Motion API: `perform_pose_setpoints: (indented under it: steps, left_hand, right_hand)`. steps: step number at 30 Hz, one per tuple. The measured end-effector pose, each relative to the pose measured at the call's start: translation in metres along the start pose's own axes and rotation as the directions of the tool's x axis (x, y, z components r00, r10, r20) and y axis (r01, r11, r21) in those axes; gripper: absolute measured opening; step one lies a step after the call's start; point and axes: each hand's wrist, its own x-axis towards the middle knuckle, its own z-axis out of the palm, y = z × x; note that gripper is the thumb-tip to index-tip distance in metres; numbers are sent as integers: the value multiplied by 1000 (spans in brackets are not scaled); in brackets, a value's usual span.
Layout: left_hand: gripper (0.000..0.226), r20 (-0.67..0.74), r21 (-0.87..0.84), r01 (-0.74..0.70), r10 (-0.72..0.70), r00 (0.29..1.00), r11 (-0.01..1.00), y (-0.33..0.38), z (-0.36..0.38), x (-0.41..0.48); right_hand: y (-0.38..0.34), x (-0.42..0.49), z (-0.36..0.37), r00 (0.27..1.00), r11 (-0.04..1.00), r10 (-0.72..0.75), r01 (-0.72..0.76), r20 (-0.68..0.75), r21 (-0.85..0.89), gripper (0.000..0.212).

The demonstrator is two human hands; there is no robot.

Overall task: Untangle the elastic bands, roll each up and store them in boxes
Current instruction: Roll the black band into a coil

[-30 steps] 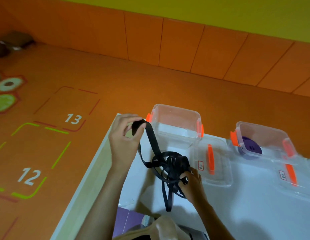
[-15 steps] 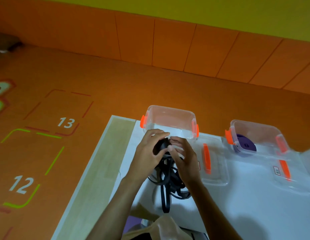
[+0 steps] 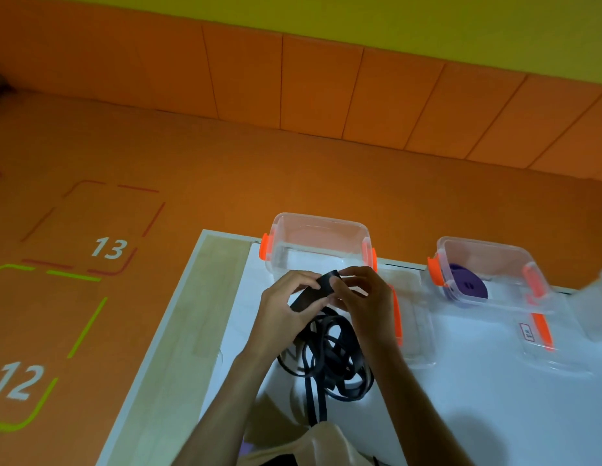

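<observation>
Head view: the left hand [image 3: 286,307] and right hand [image 3: 366,304] meet close together above the white worktop [image 3: 494,415], just in front of an empty clear box [image 3: 321,237]. Both hands pinch the flat end of a black elastic band [image 3: 314,290]. Its remaining length lies in a loose tangle on the worktop beneath the wrists. Well apart to the right, a second box [image 3: 494,250] holds a purple roll [image 3: 467,289].

Children's playroom, orange padded wall panels [image 3: 319,85], orange floor [image 3: 225,163], hopscotch squares [image 3: 91,227] numbered 12 and 13
</observation>
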Motion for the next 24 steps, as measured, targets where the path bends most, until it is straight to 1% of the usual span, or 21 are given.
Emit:
perform_pose_setpoints:
  steps: [3,7,10,13,14,15,17,19,21,23,24]
  left_hand:
    - [23,-8,-15,-2,2,1000,1000,-1,6,3]
    - [32,-9,-70,54,-55,998,996,1,6,9]
    - [30,-16,-127,93,-96,995,988,5,3,12]
    - [29,-61,-146,63,-73,995,987,10,4,15]
    - [29,-77,-138,46,-57,995,989,12,5,13]
    - [29,-91,-126,42,-53,994,991,13,6,11]
    - [31,-120,-125,95,-110,987,988,15,7,5]
    - [33,-144,-135,116,-135,980,984,15,8,-1]
    - [27,-176,-88,48,-63,982,995,13,9,-6]
    - [30,-180,7,-28,29,983,1000,12,13,-10]
    - [35,-166,17,-28,31,986,999,12,16,-11]
  right_hand:
    - [-2,5,0,999,996,46,-44,-18,78,12]
    - [-8,9,-4,992,968,124,-125,16,220,14]
    - [-11,10,-4,983,926,180,-184,43,330,10]
    - [-10,7,1,960,861,260,-277,99,425,2]
    - [-9,5,4,956,865,275,-293,102,408,4]
    - [-7,4,6,956,887,277,-292,93,358,10]
    - [-4,0,11,961,935,266,-277,76,222,20]
    - [-2,-3,13,965,958,254,-261,69,121,22]
    - [-1,-7,13,968,970,237,-240,78,30,22]
    - [-2,-12,14,971,974,221,-224,90,24,26]
    - [-4,-15,13,973,975,212,-216,96,40,28]
